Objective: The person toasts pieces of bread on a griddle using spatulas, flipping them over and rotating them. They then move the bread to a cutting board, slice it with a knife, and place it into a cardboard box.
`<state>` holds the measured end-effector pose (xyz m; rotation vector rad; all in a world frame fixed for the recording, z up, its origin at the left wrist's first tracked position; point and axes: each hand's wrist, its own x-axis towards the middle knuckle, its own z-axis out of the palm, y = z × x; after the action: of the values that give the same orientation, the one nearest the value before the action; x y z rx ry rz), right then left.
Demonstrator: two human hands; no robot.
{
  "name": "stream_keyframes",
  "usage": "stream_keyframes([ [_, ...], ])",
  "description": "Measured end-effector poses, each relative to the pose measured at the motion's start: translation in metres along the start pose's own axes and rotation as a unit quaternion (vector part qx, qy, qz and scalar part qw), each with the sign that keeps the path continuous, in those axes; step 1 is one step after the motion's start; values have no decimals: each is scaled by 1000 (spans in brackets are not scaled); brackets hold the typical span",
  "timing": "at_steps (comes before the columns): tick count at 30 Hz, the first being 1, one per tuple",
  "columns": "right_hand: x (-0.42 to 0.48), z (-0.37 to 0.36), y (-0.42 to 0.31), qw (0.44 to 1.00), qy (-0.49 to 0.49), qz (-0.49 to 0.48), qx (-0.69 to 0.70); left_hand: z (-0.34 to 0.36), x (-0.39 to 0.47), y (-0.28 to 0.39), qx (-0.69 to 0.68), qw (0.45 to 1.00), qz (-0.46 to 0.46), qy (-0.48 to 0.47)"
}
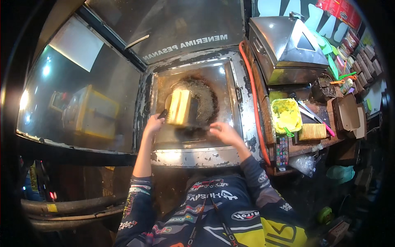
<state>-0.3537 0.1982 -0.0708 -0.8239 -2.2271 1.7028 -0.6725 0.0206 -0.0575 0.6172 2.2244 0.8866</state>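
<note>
My left hand [154, 123] is closed on the black handle of a tool, likely a spatula, whose rounded blade shows partly behind a yellow, layered bread block [179, 106]. The block is at the left part of a round, greasy, browned patch on the metal griddle [166, 139]. Against its right side is a dark, flat shape; whether this is a second blade or a shadow is unclear. My right hand [225, 132] is at the lower right of the patch, fingers curled near a thin, blurred dark thing; its grip is not clear.
An orange hose [254, 102] runs along the griddle's right side. Beyond it are a metal box [287, 49], a tub of yellow spread [285, 115], another bread block [312, 131], a pink-handled knife [329, 130], a phone [282, 151] and an opened carton [347, 114]. Glass panels [191, 18] enclose the back and left.
</note>
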Motion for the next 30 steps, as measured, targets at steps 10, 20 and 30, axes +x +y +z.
stream_keyframes([
  [10,-83,-28,-2,983,92,20,-160,0,-48,40,244,961,107,-79],
  [20,-51,14,-29,968,112,-31,-220,14,-86,25,145,987,36,-65],
  [30,-111,-18,-41,978,67,72,-182,21,-116,7,-15,997,-15,-76],
])
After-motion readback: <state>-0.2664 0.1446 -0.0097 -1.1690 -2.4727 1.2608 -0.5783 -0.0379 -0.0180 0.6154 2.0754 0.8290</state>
